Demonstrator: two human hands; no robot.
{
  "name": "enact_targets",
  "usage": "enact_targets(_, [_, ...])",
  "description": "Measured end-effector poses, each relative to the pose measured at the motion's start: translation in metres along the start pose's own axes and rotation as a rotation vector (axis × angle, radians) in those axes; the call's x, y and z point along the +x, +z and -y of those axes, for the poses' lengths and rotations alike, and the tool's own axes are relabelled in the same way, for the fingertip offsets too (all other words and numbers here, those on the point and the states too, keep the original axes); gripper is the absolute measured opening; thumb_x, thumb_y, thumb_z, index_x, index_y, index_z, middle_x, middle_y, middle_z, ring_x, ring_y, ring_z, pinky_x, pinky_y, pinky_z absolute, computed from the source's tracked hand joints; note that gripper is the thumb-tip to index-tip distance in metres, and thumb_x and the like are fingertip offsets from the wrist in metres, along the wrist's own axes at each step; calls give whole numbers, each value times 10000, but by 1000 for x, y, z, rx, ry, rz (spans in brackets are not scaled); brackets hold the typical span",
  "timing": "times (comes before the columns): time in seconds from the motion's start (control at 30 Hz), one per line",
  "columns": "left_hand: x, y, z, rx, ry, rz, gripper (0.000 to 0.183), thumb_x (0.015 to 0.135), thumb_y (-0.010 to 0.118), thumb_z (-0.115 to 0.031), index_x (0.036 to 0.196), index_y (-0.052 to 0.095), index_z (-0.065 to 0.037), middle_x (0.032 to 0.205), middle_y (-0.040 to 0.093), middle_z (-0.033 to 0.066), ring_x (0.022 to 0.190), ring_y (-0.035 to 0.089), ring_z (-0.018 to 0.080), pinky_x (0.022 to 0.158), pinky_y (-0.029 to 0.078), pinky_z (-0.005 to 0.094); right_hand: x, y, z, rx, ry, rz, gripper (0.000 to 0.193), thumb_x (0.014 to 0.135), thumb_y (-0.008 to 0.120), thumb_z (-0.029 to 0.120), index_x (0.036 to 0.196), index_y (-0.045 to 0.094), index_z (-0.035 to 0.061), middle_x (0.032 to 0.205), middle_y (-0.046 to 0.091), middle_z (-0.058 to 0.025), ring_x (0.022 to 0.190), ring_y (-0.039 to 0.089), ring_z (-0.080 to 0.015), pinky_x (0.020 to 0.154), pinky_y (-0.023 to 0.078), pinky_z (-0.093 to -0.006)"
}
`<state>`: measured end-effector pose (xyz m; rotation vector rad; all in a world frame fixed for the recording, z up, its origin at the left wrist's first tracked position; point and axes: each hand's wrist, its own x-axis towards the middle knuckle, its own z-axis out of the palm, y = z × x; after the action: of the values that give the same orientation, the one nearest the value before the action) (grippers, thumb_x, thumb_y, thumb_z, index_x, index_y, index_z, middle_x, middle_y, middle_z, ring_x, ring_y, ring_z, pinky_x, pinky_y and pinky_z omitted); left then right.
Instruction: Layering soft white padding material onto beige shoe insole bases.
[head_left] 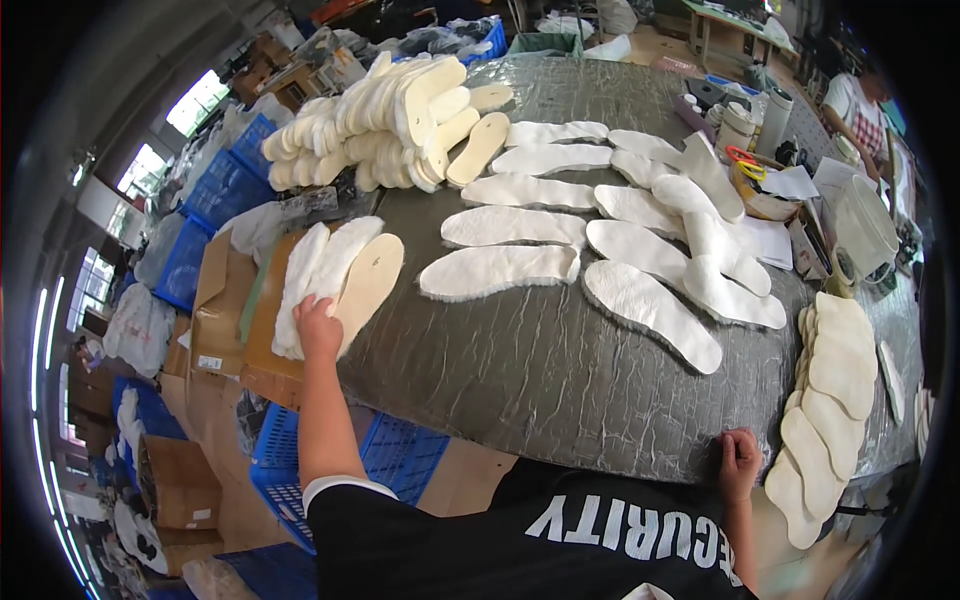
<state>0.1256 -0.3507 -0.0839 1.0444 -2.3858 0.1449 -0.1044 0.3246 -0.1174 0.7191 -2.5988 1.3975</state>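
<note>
At the table's left edge, my left hand (318, 325) is closed on the near end of a white fleecy insole (338, 258). Another fleecy one lies against its left side, and a cream insole (372, 275) with its smooth face up leans on its right. My right hand (740, 462) is curled into a loose fist at the near table edge, with nothing showing in it. Left of the overlapping row of pale insole pieces (838, 370), it touches none of them. Several white fleecy insoles (510, 226) lie flat across the middle, some overlapping on the right.
A tall pile of fleecy insoles (415, 115) stands at the far left of the dark wrapped table (500, 370). Cardboard boxes (222, 300) and blue crates (400, 455) flank its left side. Scissors (745, 160), tubs and a bottle (775, 120) crowd the far right, near another person (855, 115).
</note>
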Motion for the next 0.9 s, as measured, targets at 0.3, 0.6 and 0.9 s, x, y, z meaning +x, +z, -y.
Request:
enact_targets(0.3, [-34,-24,10,188,-404,172,289,732,654,-135,1011,634,-64,1254,573,130,1213,462,366,971,398,537,2,2,3,31,-27,-27,64,863,610,0,800,621,-7,736,619,-104,704,589,-230,665,467,-313])
enact_targets(0.6, [-10,13,-37,371,-54,338,611,903,615,-402,1469,398,-321,1592,240,2,1469,178,322,1107,187,676,0,2,4,-17,7,-58,44,814,633,-15,772,637,-4,724,619,-115,713,600,-252,678,475,-332])
enact_targets(0.9, [10,17,-79,313,-51,271,621,881,662,-359,1444,437,-224,1533,326,145,1400,285,377,1077,261,655,31,14,24,-173,-92,-97,255,726,724,1,968,650,29,1005,654,-143,979,619,-324,843,494,-384])
